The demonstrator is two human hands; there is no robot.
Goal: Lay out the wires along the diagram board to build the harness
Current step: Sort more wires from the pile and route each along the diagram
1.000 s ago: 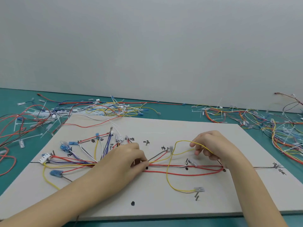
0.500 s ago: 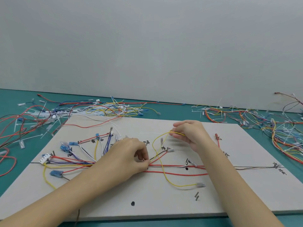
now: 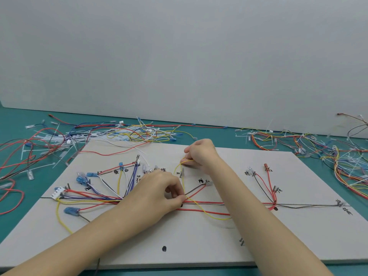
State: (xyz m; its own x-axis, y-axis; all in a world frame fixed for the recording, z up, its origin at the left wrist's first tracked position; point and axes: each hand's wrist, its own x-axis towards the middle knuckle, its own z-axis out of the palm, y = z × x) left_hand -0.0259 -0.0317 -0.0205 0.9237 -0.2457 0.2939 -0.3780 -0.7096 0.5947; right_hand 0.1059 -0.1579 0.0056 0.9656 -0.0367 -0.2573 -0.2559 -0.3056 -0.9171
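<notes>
A: Judging by the board (image 3: 199, 246), how far along is the harness?

B: Well along, I'd say — the 9 o'clock side is crowded. Red, blue, purple and yellow wires fan out from the middle to the blue connectors (image 3: 81, 179) and a white plug (image 3: 58, 191), and a red pair (image 3: 207, 206) runs along the drawn trunk line toward 3 o'clock, where a branch (image 3: 267, 186) climbs to two labelled ends.

A: And what's in hand?

B: The yellow wire (image 3: 215, 217). The left hand (image 3: 157, 193) is curled at the centre of the board, finger and thumb pinching the bundle where the yellow wire crosses the trunk. The right hand (image 3: 201, 154), toward 12 o'clock, pinches the upper bend of that same wire just above a small pin (image 3: 182, 173).

A: So it isn't routed yet?

B: Not as I read it — it sags in a loose loop toward 6 o'clock and disappears under the right forearm; its far end I cannot see. The peg pair (image 3: 242, 242) near the front edge stands bare, so a run there may remain.

A: More stock?

B: Plenty. Loose wires (image 3: 119, 134) lie heaped on the table (image 3: 23, 226) beyond the board at 11 o'clock, another tangle (image 3: 318, 146) at 2 o'clock.
</notes>
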